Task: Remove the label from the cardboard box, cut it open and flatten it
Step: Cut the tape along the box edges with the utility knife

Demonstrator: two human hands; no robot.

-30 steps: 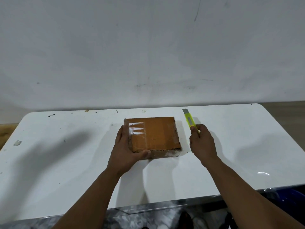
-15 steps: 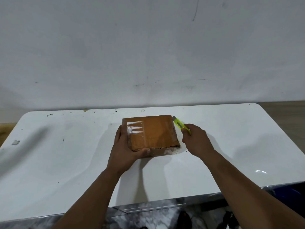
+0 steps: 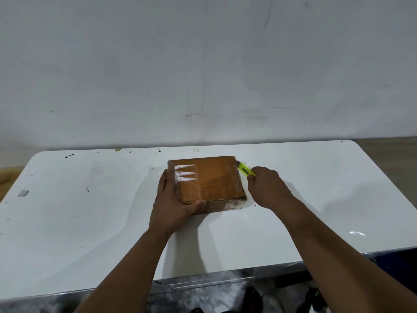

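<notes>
A flat brown cardboard box lies on the white table, near its middle. A label under shiny clear tape covers the box's top left part. My left hand grips the box's near left corner, fingers along the left side and thumb on the front edge. My right hand holds a yellow-green utility knife. Its tip touches the box's far right corner, at the right edge.
The table's back edge meets a white wall. Small specks and a scrap of tape lie on the tabletop at the left. Wooden floor shows at the right, and dark objects sit below the table's front edge.
My right hand has carried the knife left and down, from beside the box to its far right corner. My left hand and the box have stayed in place.
</notes>
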